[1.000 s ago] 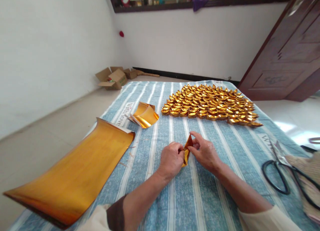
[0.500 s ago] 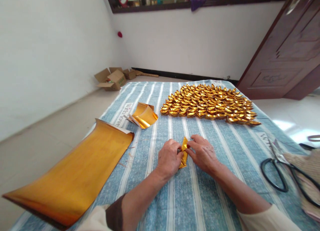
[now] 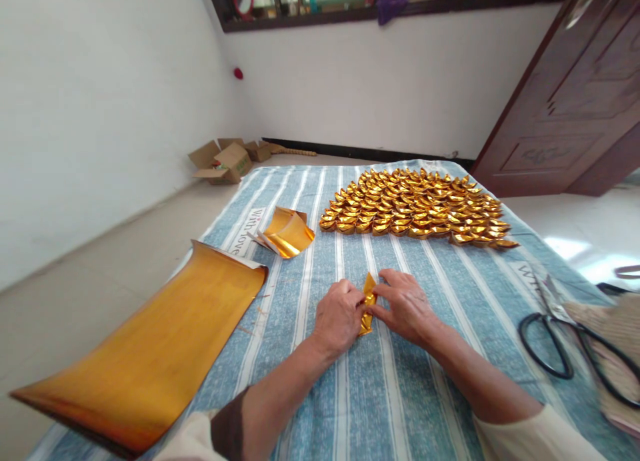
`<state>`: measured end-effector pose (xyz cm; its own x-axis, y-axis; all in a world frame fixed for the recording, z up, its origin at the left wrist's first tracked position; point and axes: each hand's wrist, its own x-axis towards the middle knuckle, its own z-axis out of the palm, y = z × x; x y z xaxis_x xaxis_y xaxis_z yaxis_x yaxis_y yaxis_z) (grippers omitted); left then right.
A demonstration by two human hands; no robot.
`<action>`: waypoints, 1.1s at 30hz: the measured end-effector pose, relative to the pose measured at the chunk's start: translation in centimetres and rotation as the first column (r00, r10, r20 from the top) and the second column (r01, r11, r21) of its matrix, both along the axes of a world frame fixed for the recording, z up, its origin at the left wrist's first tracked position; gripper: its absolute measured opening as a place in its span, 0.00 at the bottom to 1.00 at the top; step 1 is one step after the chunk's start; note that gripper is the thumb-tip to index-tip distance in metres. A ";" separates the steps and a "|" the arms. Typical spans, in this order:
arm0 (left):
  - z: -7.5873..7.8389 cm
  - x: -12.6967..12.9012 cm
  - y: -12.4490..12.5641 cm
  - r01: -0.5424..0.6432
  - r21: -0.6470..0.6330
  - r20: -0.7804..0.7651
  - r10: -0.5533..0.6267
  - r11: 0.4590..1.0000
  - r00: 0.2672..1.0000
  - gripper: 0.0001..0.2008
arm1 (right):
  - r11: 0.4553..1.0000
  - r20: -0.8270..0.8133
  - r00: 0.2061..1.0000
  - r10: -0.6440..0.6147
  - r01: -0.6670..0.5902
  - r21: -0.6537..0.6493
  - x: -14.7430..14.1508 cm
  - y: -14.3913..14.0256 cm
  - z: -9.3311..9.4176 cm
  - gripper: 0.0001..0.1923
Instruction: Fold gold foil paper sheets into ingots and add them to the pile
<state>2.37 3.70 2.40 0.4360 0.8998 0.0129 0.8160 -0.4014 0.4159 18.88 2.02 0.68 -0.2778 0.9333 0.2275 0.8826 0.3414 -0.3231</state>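
A narrow folded piece of gold foil paper [image 3: 367,322] lies on the striped cloth between my hands, its pointed tip facing away from me. My left hand [image 3: 340,314] is closed on its left side, fingertips pressed to the middle. From the right, the thumb and fingers of my right hand [image 3: 404,304] pinch the same paper, partly hiding it. Beyond my hands, many folded gold paper ingots [image 3: 415,208] stand packed in rows. A small stack of gold foil sheets [image 3: 289,233] curls up at the left.
A large stack of gold paper [image 3: 150,341] spreads over the table's left side. Black-handled scissors [image 3: 555,318] lie at the right beside a beige knitted cloth [image 3: 603,321]. The striped tablecloth [image 3: 320,408] covers the table. An open cardboard box [image 3: 225,162] sits on the floor.
My right thumb and fingers have shifted slightly on the folded paper. My left hand stays nearly in place. The whole view has moved a little.
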 end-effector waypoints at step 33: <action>-1.7 -2.9 0.5 0.314 0.267 -0.028 -0.319 0.911 0.947 0.08 | 0.999 0.006 1.000 -0.007 0.007 -0.049 -0.3 -0.2 0.5 0.21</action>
<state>-0.51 4.24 0.74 0.6952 0.6774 0.2403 0.6224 -0.7346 0.2703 18.62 1.84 1.23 -0.2723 0.9453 0.1796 0.8867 0.3190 -0.3346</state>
